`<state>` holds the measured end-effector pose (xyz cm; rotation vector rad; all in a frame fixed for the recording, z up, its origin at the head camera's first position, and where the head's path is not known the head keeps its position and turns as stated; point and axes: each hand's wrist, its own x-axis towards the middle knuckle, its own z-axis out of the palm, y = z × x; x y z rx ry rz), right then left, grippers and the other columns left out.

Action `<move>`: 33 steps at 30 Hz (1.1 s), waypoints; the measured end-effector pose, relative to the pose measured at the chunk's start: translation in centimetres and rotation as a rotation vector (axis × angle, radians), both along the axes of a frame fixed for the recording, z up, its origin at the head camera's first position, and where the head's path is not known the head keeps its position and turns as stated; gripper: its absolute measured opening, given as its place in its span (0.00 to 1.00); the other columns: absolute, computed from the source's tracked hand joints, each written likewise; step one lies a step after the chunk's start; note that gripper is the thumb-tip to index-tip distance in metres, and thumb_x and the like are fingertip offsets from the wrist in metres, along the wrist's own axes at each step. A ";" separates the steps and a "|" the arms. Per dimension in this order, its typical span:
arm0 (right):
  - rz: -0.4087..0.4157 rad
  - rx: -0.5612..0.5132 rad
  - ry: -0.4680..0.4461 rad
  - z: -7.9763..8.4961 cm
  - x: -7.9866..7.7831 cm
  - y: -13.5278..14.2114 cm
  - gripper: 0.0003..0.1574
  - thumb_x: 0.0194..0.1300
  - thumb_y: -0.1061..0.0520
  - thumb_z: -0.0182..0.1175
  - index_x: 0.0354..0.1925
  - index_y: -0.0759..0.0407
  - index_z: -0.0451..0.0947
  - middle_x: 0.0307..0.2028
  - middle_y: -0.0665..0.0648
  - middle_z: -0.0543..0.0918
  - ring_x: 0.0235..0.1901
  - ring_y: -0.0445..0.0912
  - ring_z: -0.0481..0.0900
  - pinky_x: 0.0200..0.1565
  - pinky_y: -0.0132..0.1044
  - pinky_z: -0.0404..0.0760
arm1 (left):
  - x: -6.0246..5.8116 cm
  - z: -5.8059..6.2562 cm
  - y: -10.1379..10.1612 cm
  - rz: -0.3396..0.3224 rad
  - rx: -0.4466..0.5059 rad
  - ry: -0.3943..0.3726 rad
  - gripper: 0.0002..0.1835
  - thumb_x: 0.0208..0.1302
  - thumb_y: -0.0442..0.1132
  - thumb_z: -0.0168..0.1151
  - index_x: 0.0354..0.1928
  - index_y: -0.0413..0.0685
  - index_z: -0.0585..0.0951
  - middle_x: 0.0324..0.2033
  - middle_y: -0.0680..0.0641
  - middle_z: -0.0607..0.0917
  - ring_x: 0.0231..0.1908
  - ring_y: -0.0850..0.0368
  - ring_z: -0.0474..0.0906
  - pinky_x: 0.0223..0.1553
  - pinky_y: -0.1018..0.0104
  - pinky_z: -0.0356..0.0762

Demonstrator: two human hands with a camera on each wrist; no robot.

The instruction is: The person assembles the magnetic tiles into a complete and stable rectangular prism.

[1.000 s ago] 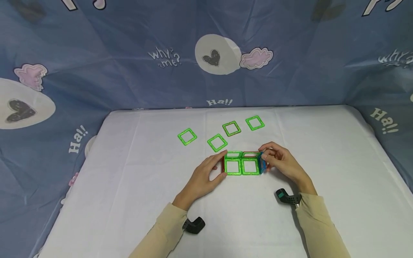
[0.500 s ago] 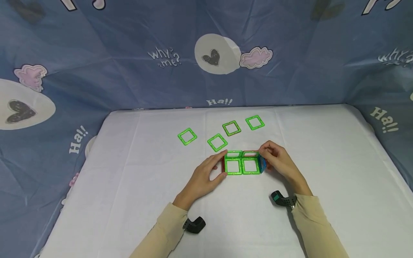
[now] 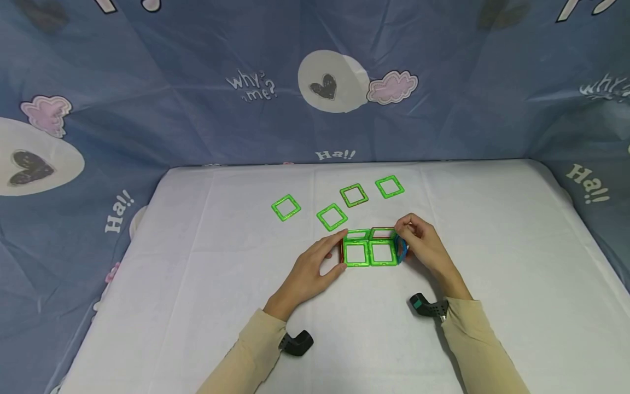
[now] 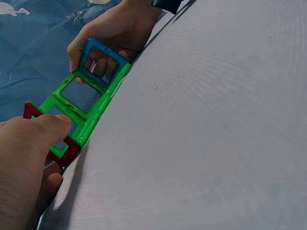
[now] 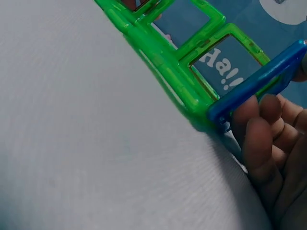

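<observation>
Two square green magnetic tiles (image 3: 369,254) lie side by side on the white cloth, with more green tiles standing along their far edge. My left hand (image 3: 306,275) grips the upright red magnetic tile (image 3: 342,251) at the left end, thumb at the near corner and index finger at the far one. At the right end, my right hand (image 3: 425,249) pinches a blue magnetic tile (image 4: 110,50), which stands on edge against the green ones. In the right wrist view, fingertips press the outer face of this blue tile (image 5: 261,81). A red edge shows behind the far right green tile.
Several loose tiles lie flat beyond the build: a green tile (image 3: 292,215) at left, another green tile (image 3: 338,224) nearer, a green tile with reddish inner edges (image 3: 358,203), and one green tile (image 3: 395,194) at right. A blue printed curtain (image 3: 197,126) hangs behind the table.
My right hand has shifted slightly left and away from me, its fingers now at the blue tile's far upper corner. The left hand and the loose tiles have stayed put.
</observation>
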<state>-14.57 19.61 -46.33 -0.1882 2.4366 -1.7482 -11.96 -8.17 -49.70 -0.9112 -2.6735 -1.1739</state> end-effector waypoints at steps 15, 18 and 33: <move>0.015 -0.056 0.040 -1.4 -0.2 0.5 0.10 0.71 0.55 0.51 0.43 0.62 0.67 0.23 0.56 0.73 0.14 0.43 0.69 0.16 0.38 0.73 | -0.2 0.0 0.1 -0.004 0.031 -0.002 0.35 0.64 0.46 0.60 0.71 0.61 0.59 0.63 0.56 0.71 0.48 0.62 0.75 0.48 0.70 0.77; 0.003 -0.039 0.071 -0.5 0.1 0.2 0.11 0.72 0.56 0.50 0.43 0.65 0.68 0.24 0.58 0.74 0.14 0.46 0.69 0.16 0.38 0.73 | -0.2 0.0 0.1 -0.001 0.029 -0.012 0.34 0.65 0.47 0.60 0.71 0.61 0.59 0.64 0.57 0.70 0.48 0.62 0.75 0.49 0.70 0.77; -0.227 -0.214 0.190 -2.9 -1.3 1.2 0.12 0.70 0.60 0.51 0.37 0.72 0.70 0.20 0.51 0.72 0.17 0.40 0.72 0.18 0.30 0.75 | -0.1 0.1 -0.2 0.000 0.011 -0.062 0.35 0.65 0.49 0.59 0.72 0.63 0.58 0.64 0.56 0.70 0.47 0.62 0.75 0.49 0.69 0.76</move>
